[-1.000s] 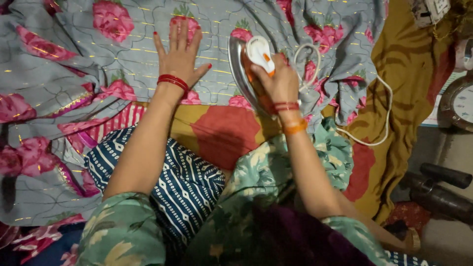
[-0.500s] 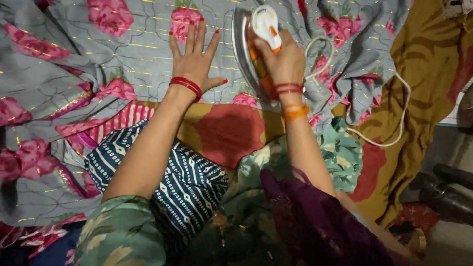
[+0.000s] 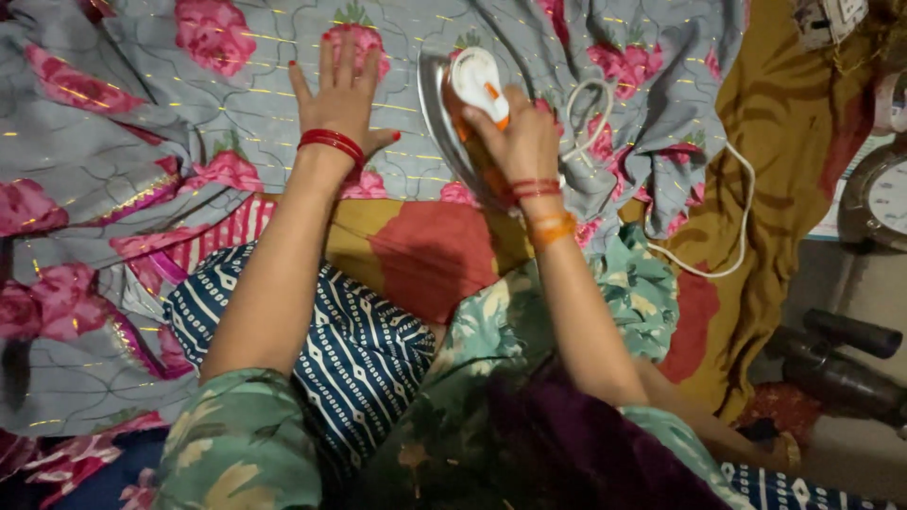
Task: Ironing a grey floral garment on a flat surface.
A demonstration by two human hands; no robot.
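My left hand (image 3: 342, 94) lies flat with fingers spread on a grey cloth with pink flowers (image 3: 170, 123), pressing it down. Red bangles ring that wrist. My right hand (image 3: 515, 137) grips the handle of a white and orange electric iron (image 3: 463, 90), which is tilted so its metal soleplate faces left, just right of my left hand. The iron's white cord (image 3: 727, 236) loops away to the right over the cloth.
A mustard and red cloth (image 3: 425, 255) covers the surface under the grey one. A blue patterned fabric (image 3: 359, 349) lies over my lap. A round clock (image 3: 883, 194) and dark objects (image 3: 841, 364) sit at the right edge.
The iron and my right hand have moved slightly up and left over the grey cloth, closer to my left hand. My left hand stays pressed flat.
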